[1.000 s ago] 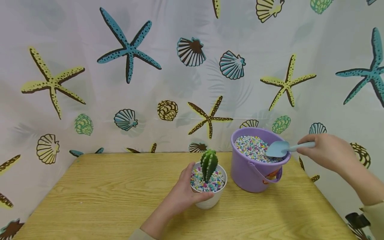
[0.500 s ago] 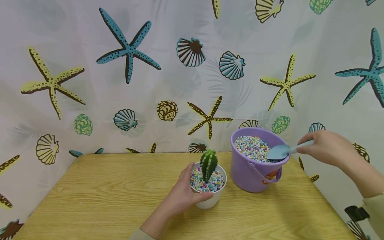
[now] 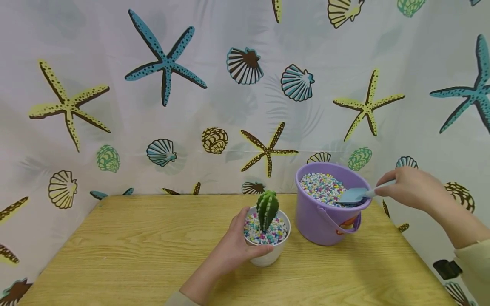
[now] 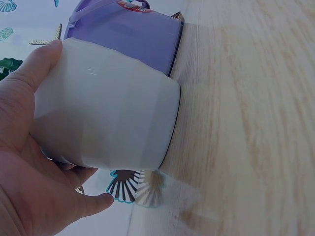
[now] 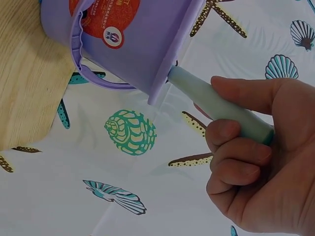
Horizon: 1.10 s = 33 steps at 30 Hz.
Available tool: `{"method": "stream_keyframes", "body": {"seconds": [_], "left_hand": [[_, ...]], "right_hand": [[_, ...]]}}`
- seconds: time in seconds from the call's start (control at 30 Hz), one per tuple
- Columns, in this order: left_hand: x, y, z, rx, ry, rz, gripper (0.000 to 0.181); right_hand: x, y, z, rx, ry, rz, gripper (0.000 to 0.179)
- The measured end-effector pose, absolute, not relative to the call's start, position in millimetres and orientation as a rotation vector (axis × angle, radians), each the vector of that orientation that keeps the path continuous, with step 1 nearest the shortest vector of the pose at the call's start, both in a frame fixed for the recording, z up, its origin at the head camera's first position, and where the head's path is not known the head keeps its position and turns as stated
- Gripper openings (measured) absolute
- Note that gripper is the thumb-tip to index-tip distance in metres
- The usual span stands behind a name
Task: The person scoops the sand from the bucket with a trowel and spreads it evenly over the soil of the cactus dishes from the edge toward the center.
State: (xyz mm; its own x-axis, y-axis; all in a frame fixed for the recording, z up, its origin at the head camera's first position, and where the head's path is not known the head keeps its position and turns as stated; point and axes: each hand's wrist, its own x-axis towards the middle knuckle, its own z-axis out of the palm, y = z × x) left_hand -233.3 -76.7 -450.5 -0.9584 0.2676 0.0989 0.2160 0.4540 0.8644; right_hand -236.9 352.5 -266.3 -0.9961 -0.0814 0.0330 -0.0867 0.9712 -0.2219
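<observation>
My left hand [image 3: 233, 248] holds a white plant pot [image 3: 268, 257] by its side, thumb at the front and fingers behind. A green cactus [image 3: 266, 210] stands upright in it among multicoloured pebbles [image 3: 252, 227]. In the left wrist view the white pot [image 4: 108, 108] fills the space beside my palm. My right hand [image 3: 415, 187] grips the handle of a light blue toy shovel [image 3: 353, 195]. The shovel's blade lies inside the purple bucket [image 3: 317, 221], against the small pastel pebbles [image 3: 323, 187]. In the right wrist view my fingers curl round the shovel handle [image 5: 216, 101].
The pot and bucket stand close together on a wooden table [image 3: 134, 246]. Behind and to the right hangs a white curtain [image 3: 214, 97] with starfish and shell prints. The bucket's handle [image 3: 337, 225] hangs down at its front.
My right hand has shifted slightly left and the shovel blade sits a little lower in the bucket. My left hand and the pot have stayed in place.
</observation>
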Motion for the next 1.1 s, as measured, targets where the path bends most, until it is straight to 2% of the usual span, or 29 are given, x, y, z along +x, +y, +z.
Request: {"method": "stream_keyframes", "body": {"seconds": [1.1], "left_hand": [[-238, -74, -454, 0.375, 2.638, 1.538, 0.133]], "right_hand": [[-251, 340, -306, 0.030, -3.020, 0.582, 0.055]]}}
